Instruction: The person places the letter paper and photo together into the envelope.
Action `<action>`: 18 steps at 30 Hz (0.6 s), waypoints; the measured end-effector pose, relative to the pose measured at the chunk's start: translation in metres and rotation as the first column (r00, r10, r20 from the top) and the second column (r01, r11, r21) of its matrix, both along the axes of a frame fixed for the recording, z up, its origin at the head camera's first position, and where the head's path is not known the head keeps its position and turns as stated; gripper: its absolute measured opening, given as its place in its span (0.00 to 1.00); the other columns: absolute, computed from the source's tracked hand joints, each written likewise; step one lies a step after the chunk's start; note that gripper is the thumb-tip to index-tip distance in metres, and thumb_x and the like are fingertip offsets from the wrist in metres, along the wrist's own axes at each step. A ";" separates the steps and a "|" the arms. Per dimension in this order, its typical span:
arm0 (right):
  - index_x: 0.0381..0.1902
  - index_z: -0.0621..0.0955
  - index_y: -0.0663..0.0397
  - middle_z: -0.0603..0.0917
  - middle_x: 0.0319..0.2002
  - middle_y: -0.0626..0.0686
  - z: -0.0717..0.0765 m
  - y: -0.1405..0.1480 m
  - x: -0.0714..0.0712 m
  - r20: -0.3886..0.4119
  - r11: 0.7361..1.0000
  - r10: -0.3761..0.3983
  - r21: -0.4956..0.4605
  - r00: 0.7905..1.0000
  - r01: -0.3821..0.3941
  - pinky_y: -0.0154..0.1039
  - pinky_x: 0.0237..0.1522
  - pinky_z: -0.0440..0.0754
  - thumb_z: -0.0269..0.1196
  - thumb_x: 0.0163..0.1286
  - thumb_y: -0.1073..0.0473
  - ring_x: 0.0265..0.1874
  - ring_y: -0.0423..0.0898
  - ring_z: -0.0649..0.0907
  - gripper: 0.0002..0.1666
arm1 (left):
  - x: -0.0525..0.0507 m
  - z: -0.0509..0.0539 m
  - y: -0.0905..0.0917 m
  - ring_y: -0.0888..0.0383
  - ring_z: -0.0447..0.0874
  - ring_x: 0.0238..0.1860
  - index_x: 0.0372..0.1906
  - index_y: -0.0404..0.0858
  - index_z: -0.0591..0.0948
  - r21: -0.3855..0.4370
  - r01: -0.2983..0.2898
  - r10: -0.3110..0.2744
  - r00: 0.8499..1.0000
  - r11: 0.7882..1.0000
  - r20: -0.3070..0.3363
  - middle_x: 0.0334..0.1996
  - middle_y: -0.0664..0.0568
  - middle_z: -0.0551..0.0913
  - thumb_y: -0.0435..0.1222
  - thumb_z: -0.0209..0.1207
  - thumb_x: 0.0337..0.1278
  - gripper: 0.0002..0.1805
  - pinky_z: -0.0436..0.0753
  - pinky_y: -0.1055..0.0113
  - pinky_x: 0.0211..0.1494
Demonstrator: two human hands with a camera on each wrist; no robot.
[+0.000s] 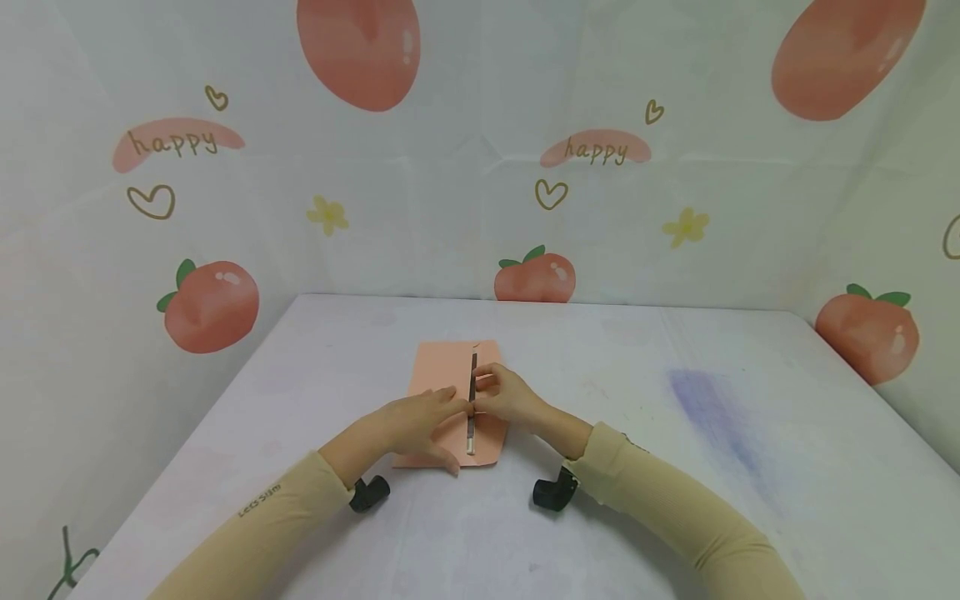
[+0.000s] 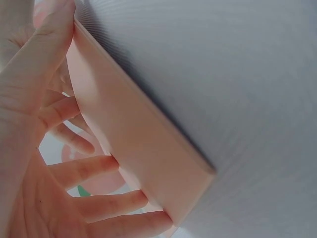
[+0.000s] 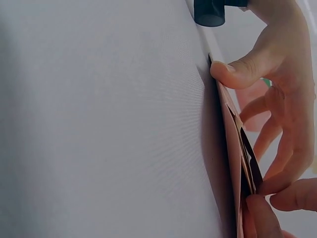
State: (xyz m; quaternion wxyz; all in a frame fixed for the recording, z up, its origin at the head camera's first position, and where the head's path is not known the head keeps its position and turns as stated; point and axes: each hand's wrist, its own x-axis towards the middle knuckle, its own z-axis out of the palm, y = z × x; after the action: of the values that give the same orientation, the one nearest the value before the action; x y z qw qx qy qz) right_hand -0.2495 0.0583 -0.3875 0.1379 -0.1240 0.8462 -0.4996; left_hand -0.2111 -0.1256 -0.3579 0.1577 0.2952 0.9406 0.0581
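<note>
A flat peach-coloured folder-like piece lies on the table, with a narrow dark strip running lengthwise along it. My left hand rests on its near left part, fingers spread and thumb at the near edge. In the left wrist view the fingers of that hand lie straight across the peach surface. My right hand has curled fingers and pinches at the middle of the strip, where the left forefinger also reaches. In the right wrist view the dark strip stands raised from the peach piece, near the fingertips.
The pale table has a purple smudge at the right. Black wrist devices sit beneath both sleeves. A white curtain printed with fruit and hearts hangs behind the table.
</note>
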 end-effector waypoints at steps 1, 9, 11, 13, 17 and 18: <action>0.58 0.70 0.59 0.79 0.52 0.61 0.000 0.000 0.000 0.001 1.000 0.001 -0.003 1.000 -0.001 0.43 0.52 0.78 0.64 0.57 0.65 0.56 0.55 0.78 0.29 | 0.000 0.000 0.000 0.33 0.59 0.68 0.67 0.52 0.62 0.002 0.002 -0.002 1.000 1.000 0.000 0.71 0.40 0.57 0.64 0.63 0.39 0.47 0.69 0.40 0.62; 0.58 0.70 0.59 0.78 0.53 0.62 0.001 -0.001 0.001 0.025 0.999 0.006 -0.032 1.000 -0.005 0.39 0.48 0.79 0.62 0.57 0.68 0.54 0.55 0.77 0.29 | 0.001 0.001 0.000 0.34 0.60 0.68 0.66 0.53 0.63 0.015 0.002 -0.002 1.000 1.000 -0.001 0.71 0.40 0.58 0.63 0.64 0.39 0.46 0.70 0.40 0.60; 0.58 0.70 0.59 0.77 0.54 0.63 0.000 -0.001 0.001 0.043 0.998 0.005 -0.055 0.999 -0.003 0.39 0.47 0.79 0.62 0.57 0.68 0.55 0.55 0.77 0.29 | 0.001 0.002 0.000 0.35 0.60 0.68 0.67 0.53 0.62 0.016 -0.009 0.009 1.000 1.000 0.001 0.71 0.41 0.58 0.63 0.64 0.39 0.46 0.71 0.40 0.60; 0.59 0.69 0.60 0.76 0.55 0.63 0.000 -0.001 0.002 0.058 0.997 0.004 -0.079 0.998 0.001 0.39 0.47 0.80 0.61 0.58 0.69 0.55 0.56 0.77 0.29 | 0.002 0.002 0.000 0.35 0.60 0.68 0.67 0.53 0.62 0.018 -0.019 0.019 1.000 1.000 0.007 0.71 0.41 0.57 0.63 0.64 0.39 0.47 0.71 0.40 0.60; 0.59 0.69 0.61 0.75 0.56 0.64 0.001 -0.001 0.003 0.070 0.993 -0.001 -0.114 0.998 0.009 0.43 0.50 0.81 0.60 0.59 0.69 0.57 0.57 0.77 0.28 | 0.002 0.001 0.000 0.35 0.59 0.68 0.66 0.53 0.63 0.025 -0.018 0.017 1.000 1.000 0.006 0.71 0.41 0.57 0.63 0.64 0.39 0.46 0.70 0.40 0.60; 0.59 0.69 0.62 0.75 0.56 0.64 0.002 -0.001 0.003 0.073 0.993 -0.002 -0.120 0.997 0.011 0.44 0.50 0.81 0.60 0.59 0.69 0.57 0.57 0.76 0.28 | 0.002 0.001 0.000 0.35 0.59 0.68 0.66 0.53 0.63 0.027 -0.015 0.015 1.000 1.000 0.005 0.71 0.40 0.57 0.64 0.63 0.39 0.46 0.70 0.40 0.60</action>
State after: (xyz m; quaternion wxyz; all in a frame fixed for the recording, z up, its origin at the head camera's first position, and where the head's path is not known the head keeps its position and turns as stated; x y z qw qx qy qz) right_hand -0.2469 0.0575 -0.3857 0.1592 -0.1110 0.8093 -0.5544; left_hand -0.2095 -0.1252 -0.3567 0.1553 0.2901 0.9415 0.0724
